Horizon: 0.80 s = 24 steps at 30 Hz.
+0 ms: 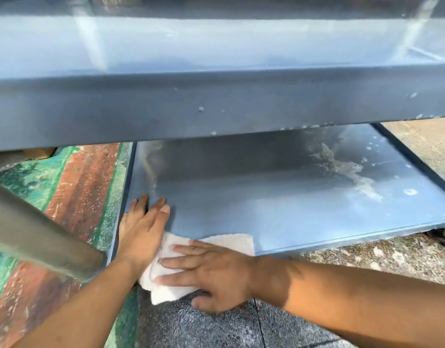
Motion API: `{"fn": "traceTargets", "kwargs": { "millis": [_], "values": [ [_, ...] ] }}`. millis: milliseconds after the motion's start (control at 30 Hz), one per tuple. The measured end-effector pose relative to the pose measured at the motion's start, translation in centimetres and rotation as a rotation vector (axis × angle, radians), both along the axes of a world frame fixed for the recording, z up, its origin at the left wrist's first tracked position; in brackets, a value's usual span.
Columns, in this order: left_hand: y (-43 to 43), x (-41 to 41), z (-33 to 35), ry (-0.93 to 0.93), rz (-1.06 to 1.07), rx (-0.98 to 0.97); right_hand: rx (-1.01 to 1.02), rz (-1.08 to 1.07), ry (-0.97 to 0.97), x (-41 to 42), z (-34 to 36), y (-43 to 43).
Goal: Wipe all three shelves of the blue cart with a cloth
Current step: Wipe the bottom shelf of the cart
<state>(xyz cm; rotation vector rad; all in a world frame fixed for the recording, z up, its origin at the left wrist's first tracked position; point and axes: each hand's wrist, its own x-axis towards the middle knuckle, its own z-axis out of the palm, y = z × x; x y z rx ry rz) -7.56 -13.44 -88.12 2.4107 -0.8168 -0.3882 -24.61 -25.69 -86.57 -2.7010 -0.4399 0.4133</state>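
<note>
Both forearms lay across the near foreground, over grey speckled pavement [203, 327]. Right hand [216, 275] was flat on the white cloth [231, 241], palm down, fingers straight, spread and pointing left, pinching nothing. Cloth was folded and draped over the near rim of the blue cart's bottom shelf [266, 202] at its near left corner, part of it hanging outside the rim. Left hand [141, 227] rested flat on that corner, fingers straight, close together and pointing far, its right side overlapping the cloth. Bottom shelf, a shallow tray with a raised rim, held the cloth and, at far right, a pale dried stain [341, 169] with scattered spots. Upper shelf [216, 104] spanned the view above it. Grey tube [40, 234] crossed at left, over green and red painted floor [73, 184].
</note>
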Motion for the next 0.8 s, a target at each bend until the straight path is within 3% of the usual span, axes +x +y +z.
{"fn": "traceTargets", "kwargs": {
  "millis": [133, 267, 501, 667, 801],
  "values": [
    [0.2, 0.1, -0.1, -0.001, -0.032, 0.011, -0.029, -0.07, -0.115, -1.7, -0.9, -0.2],
    [0.3, 0.0, -0.1, -0.033, -0.042, 0.046, -0.075, -0.242, -0.226, -8.9, -1.6, -5.9],
    [0.1, -0.3, -0.6, -0.139, -0.074, 0.151, -0.331, -0.655, -0.206, -23.1, 0.4, -17.6],
    [-0.3, -1.3, -1.2, -0.375, -0.221, 0.341, -0.349, -0.646, -0.203, -22.0, -0.5, -17.1],
    [-3.2, -3.5, -0.8, -0.414, -0.259, 0.328, -0.237, -0.491, -0.184, -17.3, -1.4, -14.9]
  ]
}}
